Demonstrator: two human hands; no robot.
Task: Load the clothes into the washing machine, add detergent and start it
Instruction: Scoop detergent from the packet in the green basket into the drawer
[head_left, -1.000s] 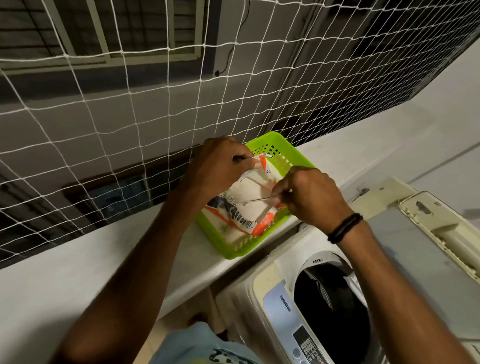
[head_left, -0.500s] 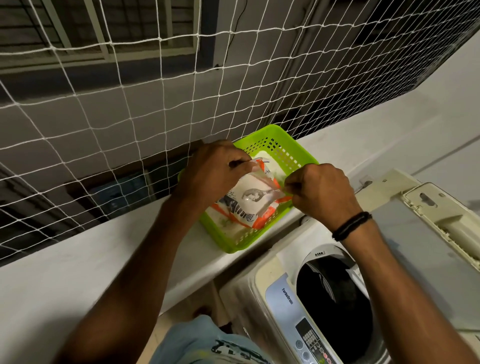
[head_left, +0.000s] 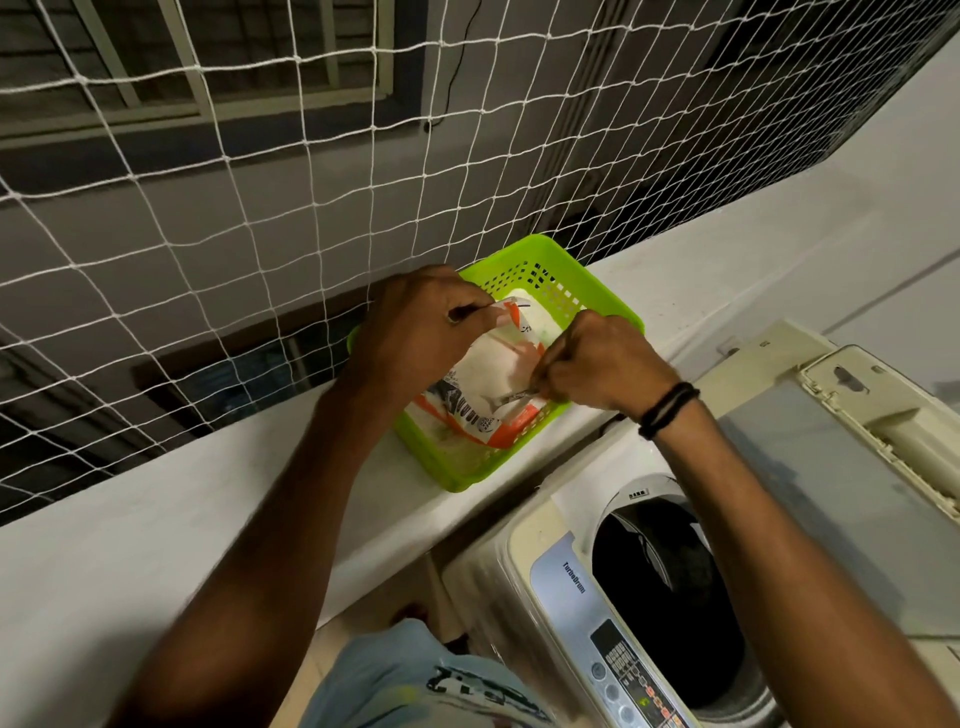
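risks, big to small: washing machine (head_left: 524, 582) sits near-right with its lid (head_left: 831, 467) up and drum (head_left: 670, 597) open just below the work area, so any powder flung off lands on the top deck or the control panel (head_left: 623, 670) instead of in the drum. drum is dark, can't tell if clothes are in. green basket (head_left: 597, 291) sits at the near edge of the ledge (head_left: 156, 519), close to the machine, and a hard sideways tug could likely slide it off. detergent packet (head_left: 488, 384) is being pulled from two sides. if it gives suddenly, the tear could run long and dump the contents into the basket. positions: the packet stands tilted inside the basket, between the two hands and touching both. left hand (head_left: 415, 332) is on the far-left side, fingers curled, pinching the packet's top corner. right hand (head_left: 602, 364) is on the right side, fisted tight on the packet's right edge. something thin and shiny (head_left: 519, 397) sits at that grip, can't tell what it is. hands are close together, with only the packet's width between them, and both are over the basket, not over the drum.
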